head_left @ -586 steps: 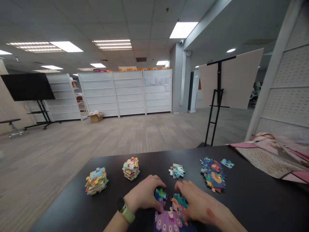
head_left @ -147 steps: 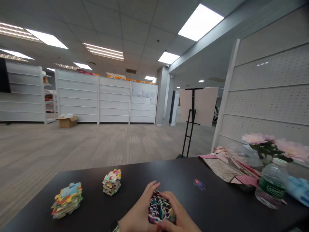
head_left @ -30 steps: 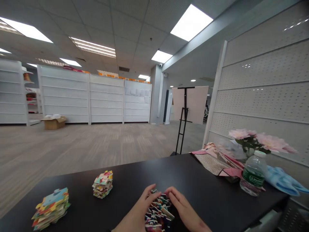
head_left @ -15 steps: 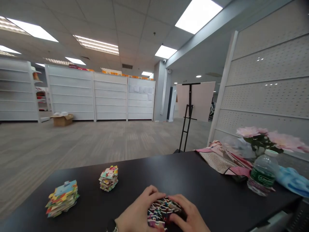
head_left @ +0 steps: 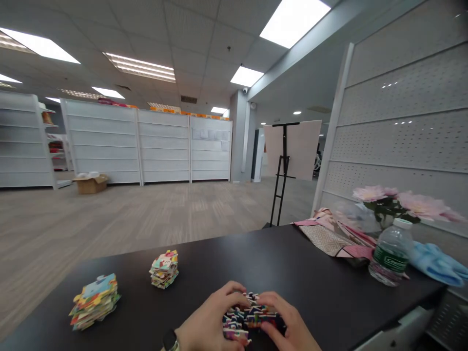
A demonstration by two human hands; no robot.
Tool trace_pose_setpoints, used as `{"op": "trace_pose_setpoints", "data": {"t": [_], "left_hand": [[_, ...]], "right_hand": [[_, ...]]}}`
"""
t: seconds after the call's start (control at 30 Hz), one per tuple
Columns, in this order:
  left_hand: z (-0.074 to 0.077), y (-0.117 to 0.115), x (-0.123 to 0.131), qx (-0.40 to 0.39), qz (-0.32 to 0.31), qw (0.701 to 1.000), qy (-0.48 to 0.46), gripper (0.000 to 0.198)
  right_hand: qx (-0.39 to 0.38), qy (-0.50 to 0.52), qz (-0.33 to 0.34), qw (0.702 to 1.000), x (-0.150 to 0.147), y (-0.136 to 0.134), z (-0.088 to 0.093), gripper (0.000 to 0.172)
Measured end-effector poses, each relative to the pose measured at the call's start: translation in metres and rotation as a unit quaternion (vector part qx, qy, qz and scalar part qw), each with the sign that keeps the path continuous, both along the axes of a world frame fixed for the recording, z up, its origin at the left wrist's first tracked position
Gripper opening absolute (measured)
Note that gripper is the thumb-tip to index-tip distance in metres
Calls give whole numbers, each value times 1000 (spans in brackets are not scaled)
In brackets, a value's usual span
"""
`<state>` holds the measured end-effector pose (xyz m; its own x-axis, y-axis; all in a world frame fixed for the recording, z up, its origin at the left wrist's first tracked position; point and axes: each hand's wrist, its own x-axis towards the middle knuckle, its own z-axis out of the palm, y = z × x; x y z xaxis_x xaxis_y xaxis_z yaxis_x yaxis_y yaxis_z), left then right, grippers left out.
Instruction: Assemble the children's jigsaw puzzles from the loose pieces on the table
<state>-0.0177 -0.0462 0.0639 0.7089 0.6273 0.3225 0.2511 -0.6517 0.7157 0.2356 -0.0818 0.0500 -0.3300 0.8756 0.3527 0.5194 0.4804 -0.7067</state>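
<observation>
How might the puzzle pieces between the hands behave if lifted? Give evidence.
The puzzle pieces would probably spill apart, looking loose and jumbled. Each looks thin and flat, so likely light yet fairly stiff. The left hand and right hand, on either side, may steady them.

On table [head_left: 219, 261]: puzzle pieces [head_left: 252, 319] between left hand [head_left: 212, 317], right hand [head_left: 290, 319]; stacks [head_left: 95, 303] left, bottle [head_left: 390, 258] right.

Clear plastic bottle with a green label [head_left: 391, 258], near pale pink flowers [head_left: 420, 204]
It stands upright on the black surface [head_left: 208, 263], between a pink-and-beige patterned cloth [head_left: 323, 238] and a blue-and-white cloth [head_left: 437, 264]. Beyond, a black easel [head_left: 284, 141] holds a pale board [head_left: 304, 151]; an open brown cardboard box [head_left: 90, 185] sits on grey carpet [head_left: 164, 209] before white shelving [head_left: 164, 146].
</observation>
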Motion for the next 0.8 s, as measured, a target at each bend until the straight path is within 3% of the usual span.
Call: {"op": "trace_pose_setpoints", "data": {"t": [0.13, 0.3, 0.4, 0.5, 0.57, 0.63, 0.7, 0.8], "left_hand": [[0, -2, 1, 20, 38, 999, -19, 51], [2, 3, -6, 32, 70, 997, -7, 45], [1, 4, -10, 23, 88, 996, 5, 38], [-3, 2, -7, -23, 71, 997, 4, 52], [-7, 0, -1, -34, 46, 998, -9, 73], [-12, 0, 4, -18, 39, 999, -20, 90], [-18, 2, 7, -9, 43, 999, -22, 100], [-27, 5, 7, -2, 38, 999, -20, 113]], "right_hand": [[41, 51, -63, 996, 6, -1, -6, 23], [3, 128, -117, 985, 14, 1, -8, 42], [-10, 217, -174, 960, 21, 9, -10, 48], [-2, 224, -231, 947, 18, 16, -9, 55], [-15, 153, -178, 972, 10, 15, -8, 52], [-36, 71, -73, 994, -2, 11, -7, 47], [-51, 20, 23, 998, -15, 5, -7, 52], [-49, 10, 90, 995, -30, 4, -11, 68]]}}
